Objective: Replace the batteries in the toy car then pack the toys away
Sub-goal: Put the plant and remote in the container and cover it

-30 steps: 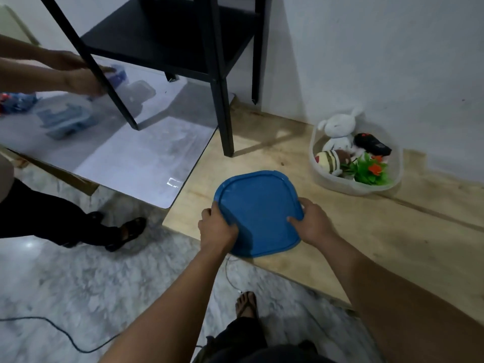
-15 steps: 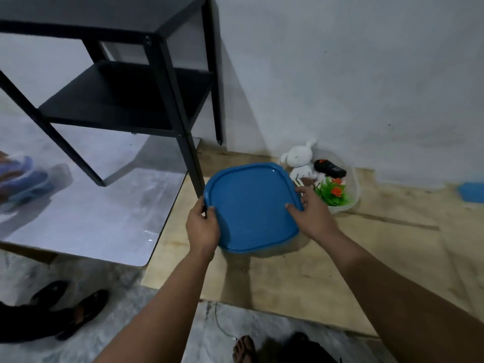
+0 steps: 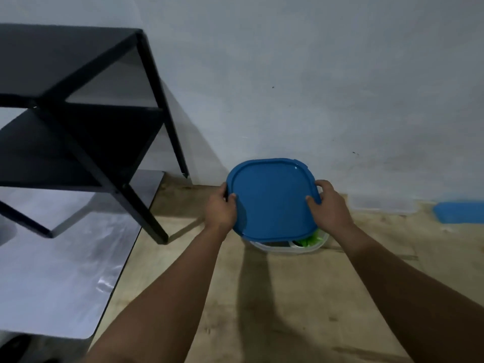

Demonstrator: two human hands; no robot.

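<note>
Setting: a pale plaster wall meeting a plywood floor board, dimly lit; the item of concern is a blue plastic lid, square with rounded corners and a raised rim, held roughly level just above a clear plastic tub that sits on the board close to the wall; only the tub's near edge shows beneath the lid, with a scrap of green toy foliage visible inside, so the packed toys are mostly hidden and the toy car cannot be made out; left hand clamped on the lid's left edge, thumb on top and fingers curled under; right hand clamped on the right edge likewise; the two-sided hold appears meant to keep the lid flat and square to the tub's rim so that it seats evenly; judged stage: closing the tub, lid not yet pressed down, near edge still clear of the rim; outward: a black metal shelf unit to the left, standing on a glossy grey sheet; another blue object far right against the wall, nature uncertain.
</note>
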